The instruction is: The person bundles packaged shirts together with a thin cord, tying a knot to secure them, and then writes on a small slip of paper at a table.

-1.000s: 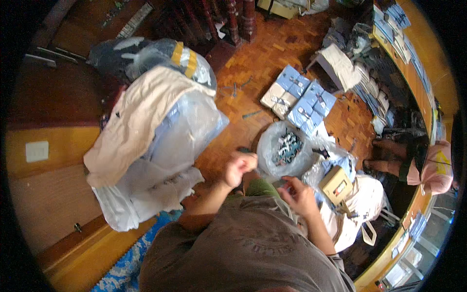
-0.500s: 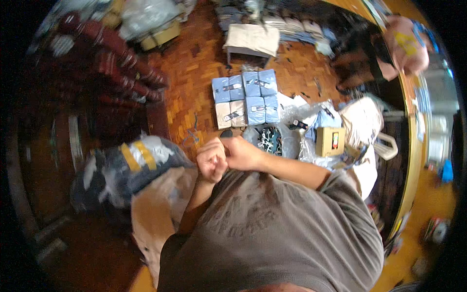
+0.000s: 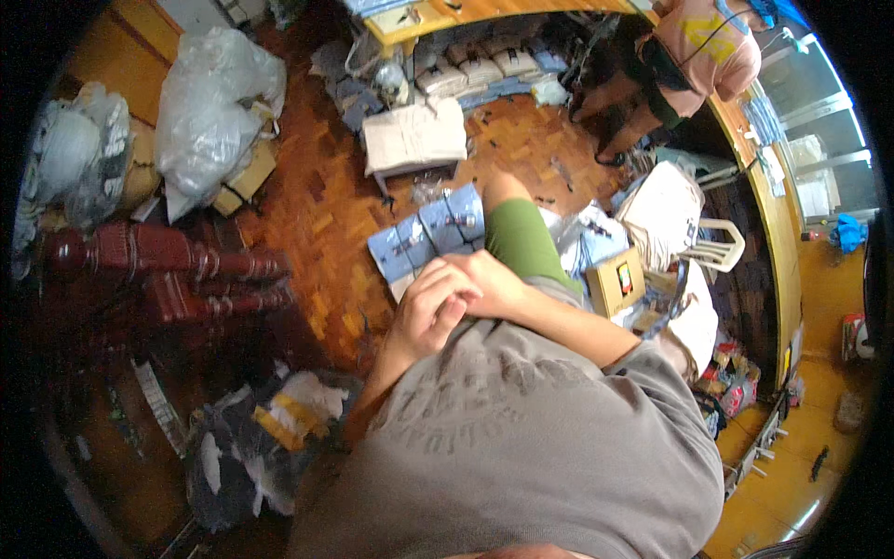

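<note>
We note both hands brought together in front of the chest, above the green-clad knee [image 3: 519, 238]. The left hand [image 3: 430, 312] is curled shut, its knuckles up. The right hand [image 3: 491, 284] lies against it, fingers bent and closed around the left; the two touch. Whether either encloses an object we cannot tell, as the fingers hide whatever lies between the palms.

Just beyond the hands, on the parquet floor [image 3: 317, 224], we record a row of flat blue packets [image 3: 426, 238] laid side by side, edges touching; the nearest packet sits directly past the left knuckles. Farther out from the packets stands a low stool carrying a folded beige stack [image 3: 414, 135].

To the right of the right hand, just beside the forearm, is a small cardboard box [image 3: 616, 280], upright, amid crumpled clear plastic. Beyond that box sits a white plastic chair [image 3: 717, 247] draped with pale cloth.

To the left of the left hand, well apart, lie dark red turned wooden posts [image 3: 158, 256] on their sides. Farther off on that side, large clear plastic sacks [image 3: 209, 102] rest on the floor.

Another person in a pink shirt [image 3: 703, 47] stands at the curved wooden counter [image 3: 768, 205], far to the right.
</note>
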{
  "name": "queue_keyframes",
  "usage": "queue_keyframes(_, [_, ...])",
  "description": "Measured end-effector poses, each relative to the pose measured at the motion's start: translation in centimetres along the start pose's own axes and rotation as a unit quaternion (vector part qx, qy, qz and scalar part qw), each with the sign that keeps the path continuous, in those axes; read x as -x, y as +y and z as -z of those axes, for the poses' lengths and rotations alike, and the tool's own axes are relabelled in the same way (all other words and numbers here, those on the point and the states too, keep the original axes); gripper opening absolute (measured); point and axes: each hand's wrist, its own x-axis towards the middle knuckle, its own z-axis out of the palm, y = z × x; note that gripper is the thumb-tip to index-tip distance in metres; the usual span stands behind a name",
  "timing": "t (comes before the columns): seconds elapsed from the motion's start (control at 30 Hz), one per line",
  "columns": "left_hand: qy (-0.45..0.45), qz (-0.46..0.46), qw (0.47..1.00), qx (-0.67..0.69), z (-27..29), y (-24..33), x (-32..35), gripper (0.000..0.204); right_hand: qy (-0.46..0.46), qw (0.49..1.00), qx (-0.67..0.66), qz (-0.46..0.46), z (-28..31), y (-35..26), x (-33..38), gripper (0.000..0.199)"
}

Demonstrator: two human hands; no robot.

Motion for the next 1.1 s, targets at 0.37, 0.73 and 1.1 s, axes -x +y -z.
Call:
queue_keyframes(0.37, [0.060, 0.163, 0.982, -0.072, -3.4, -20.0, -22.6, 0.039, -0.127, 0.990, 0.036, 0.043, 14.1, 28.8, -16.3, 0.013])
queue_keyframes(0.73, [-0.001, 0.155, 0.950, -0.273, -10.4, -34.0, -60.8, 0.026, 0.097, 0.918, -0.283, -0.261, 51.7, 50.5, -16.7, 0.016])
queue_keyframes(1.1, [-0.026, 0.103, 0.961, -0.254, -18.5, -48.3, -82.2, 0.028, 0.365, 0.862, -0.262, -0.236, 75.2, 66.1, -27.1, 0.021])
